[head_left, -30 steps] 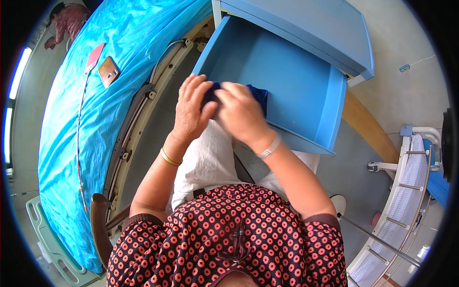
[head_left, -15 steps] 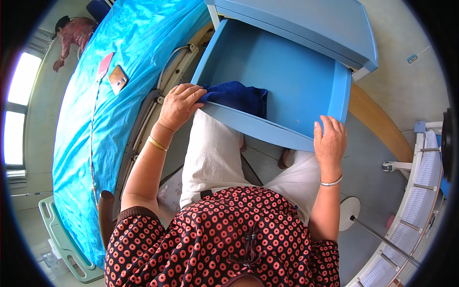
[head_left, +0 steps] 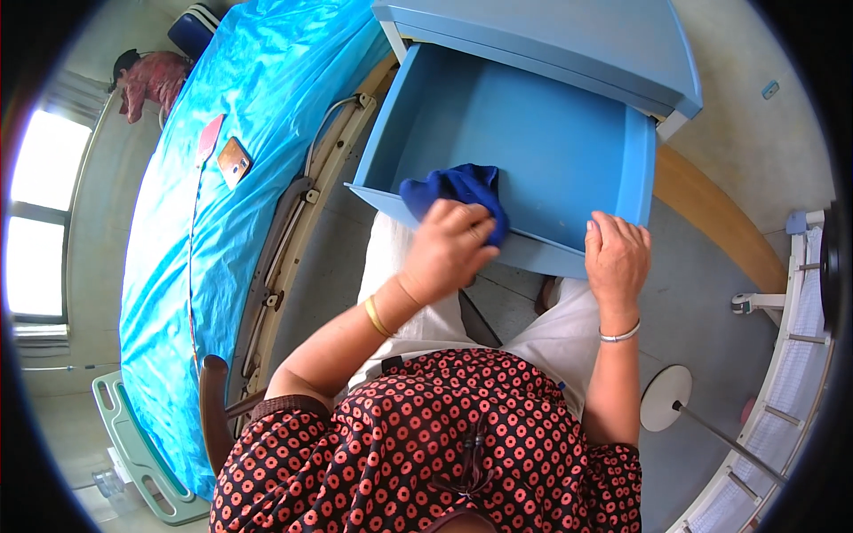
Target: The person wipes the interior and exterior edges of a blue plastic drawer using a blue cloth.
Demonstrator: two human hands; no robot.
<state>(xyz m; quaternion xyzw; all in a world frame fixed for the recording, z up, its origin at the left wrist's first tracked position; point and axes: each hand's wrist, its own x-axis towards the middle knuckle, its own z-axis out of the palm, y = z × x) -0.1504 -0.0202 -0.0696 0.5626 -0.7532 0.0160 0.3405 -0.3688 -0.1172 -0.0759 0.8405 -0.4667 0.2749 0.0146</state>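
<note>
A pulled-out light blue drawer (head_left: 569, 142) lies in front of me, its front edge above my knees. My left hand (head_left: 451, 247) is closed on a dark blue cloth (head_left: 466, 184) at the drawer's front edge, with part of the cloth hanging over the front. That hand is slightly smeared by motion. At the drawer's front right corner my right hand (head_left: 617, 258) grips the rim, fingers over the edge.
The blue cabinet (head_left: 551, 44) stands behind the drawer. To the left is a bed covered in blue plastic sheeting (head_left: 178, 284), bearing a phone (head_left: 234, 162) and a pink item (head_left: 210, 139) with a cord. A round-based stand (head_left: 666, 397) and a railed bed (head_left: 773, 417) are at right.
My left hand has moved right along the drawer front and now bunches the cloth, which lay spread over the left corner before. The right hand stays on the rim.
</note>
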